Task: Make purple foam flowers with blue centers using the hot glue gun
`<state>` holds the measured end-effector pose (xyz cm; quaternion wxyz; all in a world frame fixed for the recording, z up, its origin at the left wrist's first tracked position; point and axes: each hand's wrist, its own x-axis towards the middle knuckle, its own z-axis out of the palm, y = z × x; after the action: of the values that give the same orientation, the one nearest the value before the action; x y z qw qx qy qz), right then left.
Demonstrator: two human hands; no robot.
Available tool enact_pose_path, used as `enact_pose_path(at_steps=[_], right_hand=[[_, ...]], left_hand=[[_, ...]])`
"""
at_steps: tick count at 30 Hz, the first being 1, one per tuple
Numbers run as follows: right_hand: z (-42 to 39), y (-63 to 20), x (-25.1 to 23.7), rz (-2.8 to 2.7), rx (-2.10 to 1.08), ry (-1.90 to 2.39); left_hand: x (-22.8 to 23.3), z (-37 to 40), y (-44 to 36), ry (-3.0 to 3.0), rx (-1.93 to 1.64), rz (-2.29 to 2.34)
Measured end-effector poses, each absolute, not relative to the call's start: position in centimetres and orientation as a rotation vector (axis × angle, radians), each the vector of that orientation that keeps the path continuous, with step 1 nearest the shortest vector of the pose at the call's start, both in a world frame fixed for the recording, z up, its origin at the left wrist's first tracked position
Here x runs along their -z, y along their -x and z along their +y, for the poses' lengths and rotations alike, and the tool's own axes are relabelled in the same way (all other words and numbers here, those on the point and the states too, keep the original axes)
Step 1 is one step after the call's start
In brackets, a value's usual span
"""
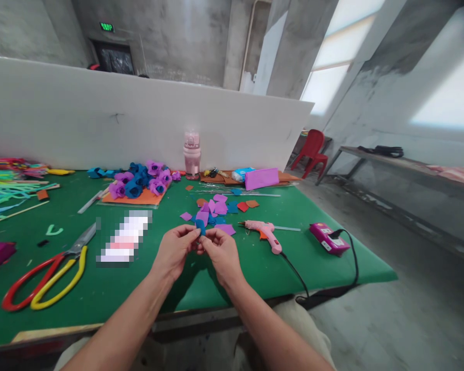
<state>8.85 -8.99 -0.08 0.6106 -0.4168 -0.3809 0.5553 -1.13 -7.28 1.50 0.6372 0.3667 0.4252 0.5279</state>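
Between my two hands is a small blue petal-shaped piece (200,225), cut from what looks like crepe paper or felt. My left hand (177,248) pinches its left side, and my right hand (221,251) grips its lower right edge. The fingertips of both hands nearly meet below it. Just beyond them lies a loose pile of purple, blue, brown and red cut petals (218,206). To the right of my right hand, a pink hot glue gun (263,232) rests on its side, nozzle pointing left, with a clear glue stick in its back.
Big scissors with red and yellow handles (58,273) lie at left. Purple and blue paper flowers (143,179) sit on orange sheets near a pink bottle (192,157). The glue gun's cord runs to a magenta power box (328,238) at right. A white board (147,116) stands behind.
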Motion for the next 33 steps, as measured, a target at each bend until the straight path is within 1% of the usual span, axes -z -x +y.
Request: enact_pose_path(at_steps=[10, 15, 22, 33], right_hand=[[-8.9, -8.7, 0.4, -0.921, -1.253, 0.983], [-8.9, -8.8, 0.1, -0.817, -1.366, 0.909], [-8.9, -8.7, -0.1, -0.659, -1.508, 0.825], [-9.0, -9.0, 0.2, -0.701, -1.539, 0.839]], left_hand=[[-1.8, -7.3, 1.5, -0.842, -1.187, 0.979], [-2.1, -7.1, 2.5, -0.860, -1.066, 0.882], [-2.0, -7.0, 2.3, -0.850, -1.105, 0.905], [-1.7, -6.9, 2.1, -0.795, -1.083, 0.863]])
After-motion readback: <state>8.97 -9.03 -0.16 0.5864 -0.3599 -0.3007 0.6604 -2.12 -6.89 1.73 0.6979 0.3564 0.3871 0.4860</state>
